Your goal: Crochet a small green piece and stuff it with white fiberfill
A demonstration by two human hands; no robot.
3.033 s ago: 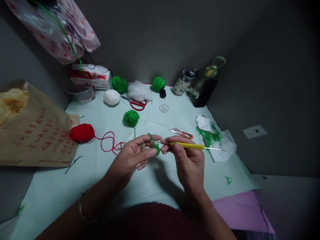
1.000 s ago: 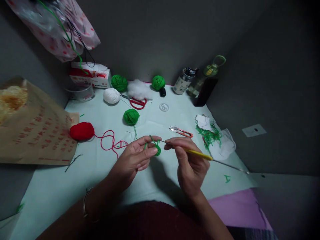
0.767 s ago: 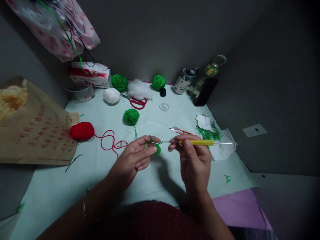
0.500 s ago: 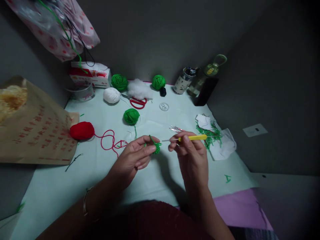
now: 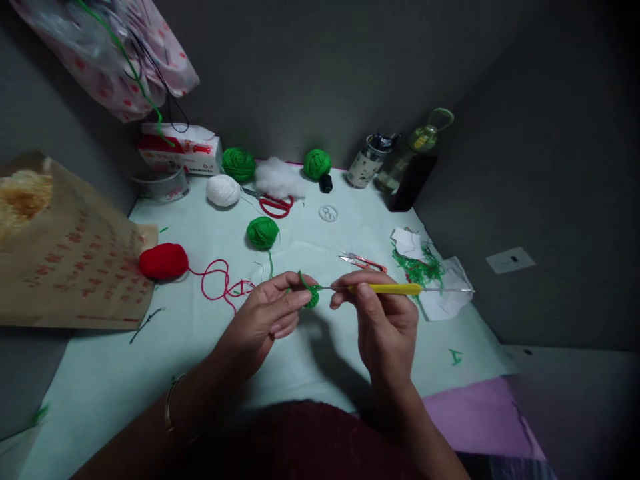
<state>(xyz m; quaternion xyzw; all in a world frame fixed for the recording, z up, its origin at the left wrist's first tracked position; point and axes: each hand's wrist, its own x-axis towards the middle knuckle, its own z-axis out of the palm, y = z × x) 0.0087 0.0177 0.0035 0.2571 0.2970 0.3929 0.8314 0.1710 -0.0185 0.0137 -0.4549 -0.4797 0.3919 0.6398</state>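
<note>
Between the thumb and fingers of my left hand [image 5: 273, 308] is a small piece of green crochet [image 5: 312, 297]. A strand of green yarn runs from behind that hand up to a green yarn ball [image 5: 263, 233]. My right hand [image 5: 383, 317] grips a crochet hook [image 5: 393, 289] by its yellow handle, with a metal shaft at each end. The hook's left tip meets the edge of the green piece; whether it passes through a loop is too small to tell. Thread snips [image 5: 364, 261] with orange handles lie just beyond my right hand.
At the left stand a brown paper bag [image 5: 75, 267] and a red yarn ball [image 5: 164, 261]. Farther back are red-handled scissors [image 5: 276, 205], a white yarn ball [image 5: 223, 191], fluffy stuffing [image 5: 277, 177], a pen cup [image 5: 365, 163] and a bottle [image 5: 400, 167]. Green yarn scraps [image 5: 423, 267] lie right.
The crochet hook has levelled out and moved left, so its tip now touches the green piece. Its rear shaft now shows at the right. My left hand has barely moved.
</note>
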